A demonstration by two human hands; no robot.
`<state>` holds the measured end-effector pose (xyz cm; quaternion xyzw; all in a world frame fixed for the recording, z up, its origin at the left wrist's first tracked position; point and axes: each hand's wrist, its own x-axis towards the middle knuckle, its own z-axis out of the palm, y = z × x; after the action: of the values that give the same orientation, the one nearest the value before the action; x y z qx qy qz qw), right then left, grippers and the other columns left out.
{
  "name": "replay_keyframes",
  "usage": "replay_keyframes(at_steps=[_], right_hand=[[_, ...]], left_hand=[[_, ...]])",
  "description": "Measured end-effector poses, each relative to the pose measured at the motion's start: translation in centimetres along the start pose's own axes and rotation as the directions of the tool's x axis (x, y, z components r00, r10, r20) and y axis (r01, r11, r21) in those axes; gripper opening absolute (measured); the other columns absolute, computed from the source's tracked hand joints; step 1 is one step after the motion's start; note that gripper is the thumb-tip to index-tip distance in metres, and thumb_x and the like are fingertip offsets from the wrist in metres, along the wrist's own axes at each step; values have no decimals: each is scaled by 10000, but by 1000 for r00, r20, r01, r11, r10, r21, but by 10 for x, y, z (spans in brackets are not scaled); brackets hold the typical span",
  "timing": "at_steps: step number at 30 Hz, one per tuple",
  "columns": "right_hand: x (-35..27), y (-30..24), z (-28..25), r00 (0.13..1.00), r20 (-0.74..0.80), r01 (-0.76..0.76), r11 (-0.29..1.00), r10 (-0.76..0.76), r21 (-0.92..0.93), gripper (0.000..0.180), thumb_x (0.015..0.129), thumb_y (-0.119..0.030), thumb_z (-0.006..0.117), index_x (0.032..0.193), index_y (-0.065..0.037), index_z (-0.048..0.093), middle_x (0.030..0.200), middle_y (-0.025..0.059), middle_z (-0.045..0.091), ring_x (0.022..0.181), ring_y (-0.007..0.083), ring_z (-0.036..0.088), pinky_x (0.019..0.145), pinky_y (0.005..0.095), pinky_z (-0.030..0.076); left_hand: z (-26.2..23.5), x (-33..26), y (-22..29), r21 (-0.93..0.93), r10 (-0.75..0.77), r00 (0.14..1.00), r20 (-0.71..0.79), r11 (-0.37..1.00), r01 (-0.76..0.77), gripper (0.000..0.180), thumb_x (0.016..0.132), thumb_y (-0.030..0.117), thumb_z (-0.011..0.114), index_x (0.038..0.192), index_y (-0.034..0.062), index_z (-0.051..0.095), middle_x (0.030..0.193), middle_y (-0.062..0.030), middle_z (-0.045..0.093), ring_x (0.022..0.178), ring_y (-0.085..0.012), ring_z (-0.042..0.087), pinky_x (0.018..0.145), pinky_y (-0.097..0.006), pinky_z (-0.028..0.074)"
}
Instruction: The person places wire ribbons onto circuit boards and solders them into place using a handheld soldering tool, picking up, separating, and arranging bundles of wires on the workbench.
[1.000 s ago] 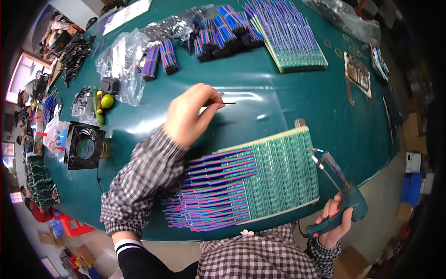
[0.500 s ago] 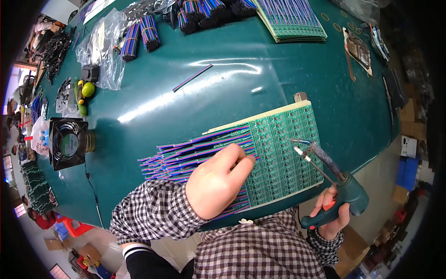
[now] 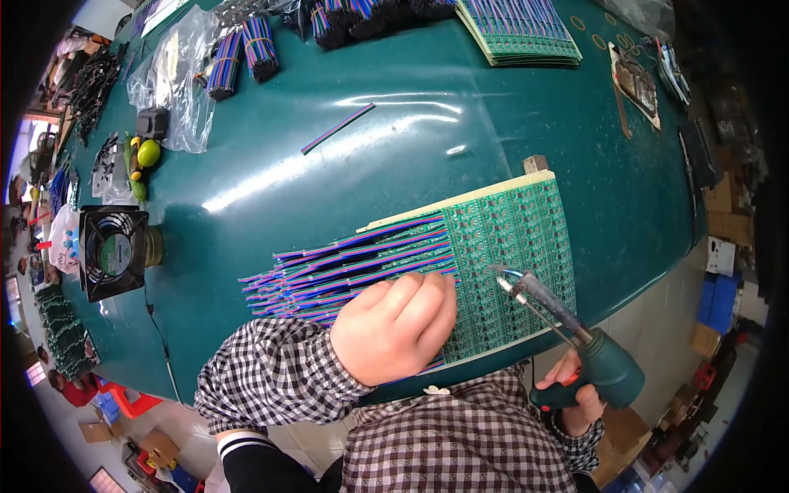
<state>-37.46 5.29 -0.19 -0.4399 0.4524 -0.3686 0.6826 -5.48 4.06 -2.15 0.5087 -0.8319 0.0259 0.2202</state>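
A panel of small green circuit boards [image 3: 518, 255] lies tilted near the table's front edge. Rows of blue, red and black ribbon wires [image 3: 353, 264] run leftward from its left part. My left hand [image 3: 396, 329] rests over these wires at the panel, fingers curled closed; its fingertips and whatever they pinch are hidden. Wrapped round the handle of a dark green soldering gun [image 3: 612, 370] is my right hand [image 3: 575, 393], a finger by the red trigger. The gun's tip and a thin feed tube point left over the panel, short of my left hand.
A metal block [image 3: 534, 164] touches the panel's far edge. One loose ribbon wire [image 3: 339, 129] lies mid-table. A black fan [image 3: 115, 253] stands left, its cord trailing forward. Wire bundles [image 3: 260, 49], a plastic bag [image 3: 177, 82] and stacked wired boards [image 3: 522, 33] sit at the back.
The soldering gun in my right hand has moved left, its tip closer to my left hand. My left hand has turned slightly and its fingers have shifted a little nearer to me.
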Motion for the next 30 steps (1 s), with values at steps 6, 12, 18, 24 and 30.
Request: replay_keyframes(at_steps=[6,12,18,24,30], right_hand=[[-5,-3,10,991,-104,-90,993,81,-82,497,732,-250,941,1017,34,649,869,126,690,785,260,721,764,422,625],[2,-11,21,997,-70,-50,964,33,-260,492,723,-282,942,993,38,684,892,118,697,816,248,736,758,372,611],[5,-9,19,1000,-19,-5,950,-1,-312,461,736,-265,927,996,34,691,904,111,702,810,244,744,743,358,598],[5,-8,17,1000,-12,-22,939,19,-344,471,742,-285,920,996,38,689,888,104,706,812,239,746,739,356,596],[0,-9,15,998,-30,-55,938,48,-342,445,749,-311,916,979,12,713,890,98,724,802,230,743,773,360,580]], left_hand=[[2,-1,1,0,-8,1000,-23,1000,8,404,687,154,647,1040,-36,695,1019,-98,629,869,-191,619,699,-268,511],[4,-2,-1,-11,-9,999,-46,1000,9,400,681,154,645,1029,-37,695,1009,-99,629,868,-192,618,706,-273,514],[2,-1,-1,-43,-10,999,-37,999,8,419,668,158,637,1033,-39,691,1010,-100,620,864,-193,607,708,-273,517],[1,-1,-1,-47,-17,999,-27,999,16,420,667,156,631,1035,-39,689,1007,-98,615,858,-189,600,706,-268,517],[1,0,-3,-42,-11,1000,-22,999,10,416,667,160,637,1030,-36,692,1011,-99,621,851,-185,601,702,-264,511]])
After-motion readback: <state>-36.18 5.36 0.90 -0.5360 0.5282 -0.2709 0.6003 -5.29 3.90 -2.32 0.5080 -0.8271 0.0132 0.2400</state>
